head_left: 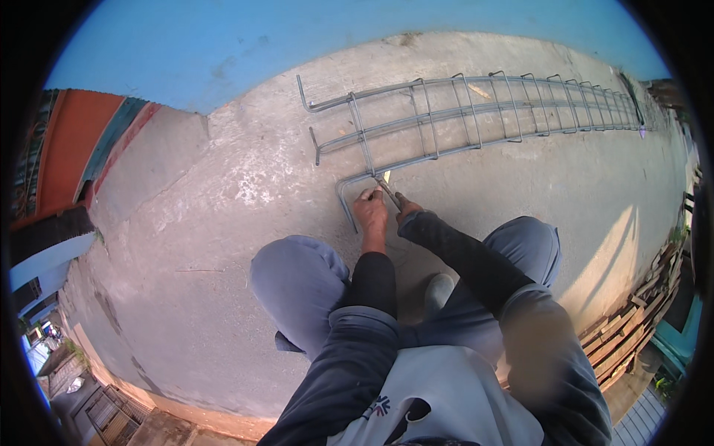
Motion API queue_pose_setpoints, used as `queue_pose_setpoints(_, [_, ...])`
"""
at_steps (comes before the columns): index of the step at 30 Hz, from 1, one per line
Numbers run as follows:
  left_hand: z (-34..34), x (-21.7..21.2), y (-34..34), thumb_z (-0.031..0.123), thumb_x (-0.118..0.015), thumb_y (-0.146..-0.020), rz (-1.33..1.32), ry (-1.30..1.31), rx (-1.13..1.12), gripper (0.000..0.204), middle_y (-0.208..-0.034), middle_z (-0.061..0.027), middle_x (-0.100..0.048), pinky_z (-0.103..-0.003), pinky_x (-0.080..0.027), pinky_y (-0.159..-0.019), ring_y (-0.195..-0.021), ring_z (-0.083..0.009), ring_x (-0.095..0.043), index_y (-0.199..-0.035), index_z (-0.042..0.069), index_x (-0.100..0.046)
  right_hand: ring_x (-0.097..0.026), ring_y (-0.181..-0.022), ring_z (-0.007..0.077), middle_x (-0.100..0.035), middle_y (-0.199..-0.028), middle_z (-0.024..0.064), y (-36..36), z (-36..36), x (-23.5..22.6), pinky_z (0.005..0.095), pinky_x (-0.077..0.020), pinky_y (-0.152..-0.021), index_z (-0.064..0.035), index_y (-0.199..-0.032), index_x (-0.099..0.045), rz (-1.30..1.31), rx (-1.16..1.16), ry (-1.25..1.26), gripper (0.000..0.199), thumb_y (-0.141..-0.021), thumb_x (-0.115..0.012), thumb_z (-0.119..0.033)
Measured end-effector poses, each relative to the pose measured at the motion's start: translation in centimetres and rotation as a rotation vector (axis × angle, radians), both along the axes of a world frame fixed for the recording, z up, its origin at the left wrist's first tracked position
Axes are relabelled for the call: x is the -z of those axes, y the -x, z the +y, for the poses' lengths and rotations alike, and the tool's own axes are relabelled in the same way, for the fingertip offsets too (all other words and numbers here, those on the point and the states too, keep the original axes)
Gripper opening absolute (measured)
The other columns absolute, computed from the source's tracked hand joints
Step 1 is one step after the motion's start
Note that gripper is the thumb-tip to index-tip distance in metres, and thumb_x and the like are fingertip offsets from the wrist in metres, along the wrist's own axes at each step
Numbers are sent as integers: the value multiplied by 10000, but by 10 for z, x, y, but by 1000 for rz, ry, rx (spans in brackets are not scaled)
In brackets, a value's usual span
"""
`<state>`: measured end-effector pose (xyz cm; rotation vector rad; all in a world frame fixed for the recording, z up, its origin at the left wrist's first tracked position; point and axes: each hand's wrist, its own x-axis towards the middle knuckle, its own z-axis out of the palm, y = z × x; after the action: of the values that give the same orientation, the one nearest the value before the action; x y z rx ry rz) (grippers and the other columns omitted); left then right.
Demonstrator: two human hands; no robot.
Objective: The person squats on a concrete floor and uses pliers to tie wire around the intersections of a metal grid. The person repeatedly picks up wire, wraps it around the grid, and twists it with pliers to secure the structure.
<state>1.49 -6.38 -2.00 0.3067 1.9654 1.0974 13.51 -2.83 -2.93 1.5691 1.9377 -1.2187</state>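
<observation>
A long cage of grey steel rebar (476,141), with square stirrups along it, lies on the concrete floor in front of me. Its bars end in bent hooks at the near left. My right hand (407,207) is closed round the handle of a pair of slim, dark pincers (388,191). Their tip meets the lowest bar by the first stirrup (361,134). Just below that joint, beside the bent hook (345,195), my left hand (370,211) has its fingers closed together. Whatever they pinch is too small to make out.
Past the cage stands a blue wall (357,26). Stacked wooden boards (632,327) lie beyond the floor's edge at lower right. An orange panel (74,145) is at far left. My bent knees flank my arms, and a thin reddish strand (199,270) lies left of them.
</observation>
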Motion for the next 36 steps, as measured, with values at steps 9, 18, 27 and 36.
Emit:
queue_pose_setpoints(9, [-4,10,3,227,-658,-879,111,5,-13,284,-789,-169,-689,-388,-475,-671,-718,-268,-651,-941,-47,-700,-609,-1106,418,-633,-1144,282,13,8,-31,473,-485,-942,-71,-1334,-488,-65,-44,-49,505,-869,-600,-233])
queue_pose_setpoints(18, [17,-23,7,289,-654,-870,311,231,257,283,-901,-216,-696,-461,-503,-738,-858,-410,-665,-942,18,-693,-690,-936,336,-696,-996,216,21,-7,28,425,-552,-786,-26,-1086,-645,21,133,98,355,-874,-667,-310])
queue_pose_setpoints(27, [15,-40,10,318,-664,-873,366,293,260,295,-961,-195,-705,-472,-514,-789,-918,-391,-670,-976,45,-708,-690,-665,263,-694,-861,163,14,-22,19,401,-560,-556,-13,-1130,-629,395,623,490,310,-875,-662,-186])
queue_pose_setpoints(36, [12,-33,15,318,-673,-865,369,319,247,296,-932,-196,-706,-472,-517,-770,-902,-391,-673,-952,37,-710,-675,-584,274,-672,-758,166,32,-16,-9,414,-553,-469,25,-978,-634,268,651,439,225,-896,-648,-184])
